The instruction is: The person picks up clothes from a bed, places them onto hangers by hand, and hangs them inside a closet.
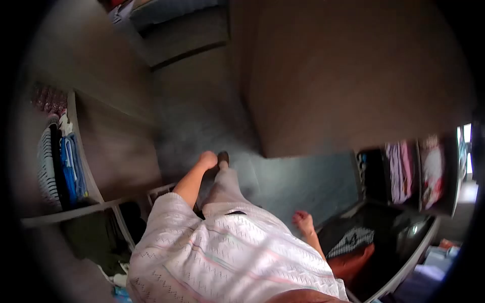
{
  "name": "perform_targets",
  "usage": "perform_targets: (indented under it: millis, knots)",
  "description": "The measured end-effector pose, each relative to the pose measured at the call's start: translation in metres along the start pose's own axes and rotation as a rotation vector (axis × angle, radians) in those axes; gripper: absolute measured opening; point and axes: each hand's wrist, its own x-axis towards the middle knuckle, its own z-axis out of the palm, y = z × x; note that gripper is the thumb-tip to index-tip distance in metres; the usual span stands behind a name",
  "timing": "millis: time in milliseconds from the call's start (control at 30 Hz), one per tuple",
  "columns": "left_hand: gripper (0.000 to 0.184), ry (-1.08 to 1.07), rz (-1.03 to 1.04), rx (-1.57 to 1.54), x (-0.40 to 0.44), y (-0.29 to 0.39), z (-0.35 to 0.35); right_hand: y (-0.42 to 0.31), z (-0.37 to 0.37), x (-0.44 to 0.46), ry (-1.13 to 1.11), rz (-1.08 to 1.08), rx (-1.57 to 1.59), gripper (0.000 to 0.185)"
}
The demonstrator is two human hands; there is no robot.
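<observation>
My left hand hangs over the floor beside my leg, its back turned up and blurred. It looks rounded into a loose fist, and nothing shows in it. On the other side my right hand is held away from my body, its fingers loosely bent and somewhat apart, without an object. Nearest to it is a dark open compartment that holds a black-and-white checked cloth and a rust-coloured cloth. A pale patterned knit top covers my torso.
Shelves with folded clothes stand at the left. More stacked clothes sit in cubbies at the right. A large brown panel fills the upper right, with its corner close ahead. Grey floor runs forward between the furniture.
</observation>
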Motion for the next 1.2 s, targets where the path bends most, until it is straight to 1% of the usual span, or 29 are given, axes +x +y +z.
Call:
perform_targets:
  millis: [33, 67, 100, 133, 167, 200, 233, 267, 300, 400, 500, 600, 633, 700, 733, 767, 833, 867, 967, 1033, 1100, 1133, 1200]
  knots:
    - [0.016, -0.030, 0.045, 0.034, 0.004, -0.003, 0.016, -0.013, -0.006, 0.006, -0.033, 0.026, -0.059, 0.032]
    - [0.016, 0.009, -0.068, -0.091, 0.011, -0.011, 0.039, -0.036, -0.009, 0.004, -0.070, 0.013, -0.206, 0.030]
    - [0.016, 0.010, -0.235, -0.169, 0.008, -0.123, -0.022, -0.111, 0.094, -0.002, -0.156, 0.003, -0.239, 0.030]
    - [0.017, 0.024, -0.248, -0.199, 0.002, -0.129, -0.025, -0.134, 0.100, 0.002, -0.180, -0.024, -0.308, 0.030]
    - [0.017, 0.037, -0.221, -0.296, 0.022, -0.102, 0.001, -0.161, 0.072, 0.017, -0.147, -0.055, -0.433, 0.030]
    - [0.017, 0.094, -0.225, -0.316, 0.039, -0.116, -0.023, -0.197, 0.087, 0.042, -0.197, -0.073, -0.491, 0.030]
    - [0.016, 0.094, -0.276, -0.378, 0.040, -0.128, -0.025, -0.214, 0.094, 0.059, -0.222, -0.038, -0.451, 0.030]
    - [0.016, 0.093, -0.333, -0.435, 0.038, -0.146, -0.029, -0.227, 0.106, 0.083, -0.255, -0.001, -0.407, 0.031]
    - [0.016, 0.122, -0.391, -0.465, 0.042, -0.173, -0.052, -0.250, 0.130, 0.108, -0.299, 0.009, -0.337, 0.031]
    - [0.017, 0.130, -0.596, -0.710, 0.053, -0.212, -0.083, -0.331, 0.176, 0.159, -0.362, -0.124, -0.371, 0.030]
    - [0.013, 0.109, -0.659, -1.127, 0.067, -0.232, -0.085, -0.409, 0.221, 0.194, -0.414, -0.138, -0.601, 0.030]
    - [0.014, 0.028, -0.749, -1.378, 0.092, -0.234, -0.101, -0.461, 0.264, 0.242, -0.501, -0.128, -0.644, 0.030]
    - [0.014, 0.033, -0.756, -1.405, 0.106, -0.235, -0.112, -0.477, 0.277, 0.260, -0.527, -0.128, -0.666, 0.031]
    - [0.016, 0.044, -0.768, -1.433, 0.128, -0.242, -0.135, -0.500, 0.310, 0.300, -0.594, -0.206, -0.714, 0.031]
    - [0.014, 0.069, -0.774, -1.505, 0.140, -0.242, -0.156, -0.514, 0.323, 0.318, -0.629, -0.242, -0.744, 0.031]
    - [0.014, 0.100, -0.762, -1.511, 0.155, -0.252, -0.167, -0.528, 0.336, 0.335, -0.644, -0.211, -0.721, 0.031]
    - [0.013, 0.184, -0.730, -1.538, 0.188, -0.270, -0.202, -0.584, 0.367, 0.360, -0.680, -0.168, -0.693, 0.030]
    - [0.012, 0.223, -0.754, -1.529, 0.203, -0.279, -0.215, -0.600, 0.381, 0.376, -0.682, -0.175, -0.732, 0.029]
    - [0.012, 0.309, -0.821, -1.519, 0.226, -0.288, -0.274, -0.659, 0.425, 0.441, -0.747, -0.335, -0.808, 0.029]
    - [0.012, 0.364, -0.844, -1.546, 0.247, -0.292, -0.300, -0.730, 0.456, 0.450, -0.687, -0.393, -0.943, 0.029]
    - [0.011, 0.314, -0.862, -1.441, 0.264, -0.305, -0.300, -0.769, 0.489, 0.469, -0.705, -0.423, -0.883, 0.029]
    - [0.011, 0.300, -0.859, -1.359, 0.267, -0.323, -0.294, -0.773, 0.510, 0.476, -0.709, -0.448, -0.821, 0.029]
    - [0.012, 0.186, -0.961, -1.403, 0.283, -0.332, -0.297, -0.807, 0.540, 0.500, -0.772, -0.394, -0.763, 0.028]
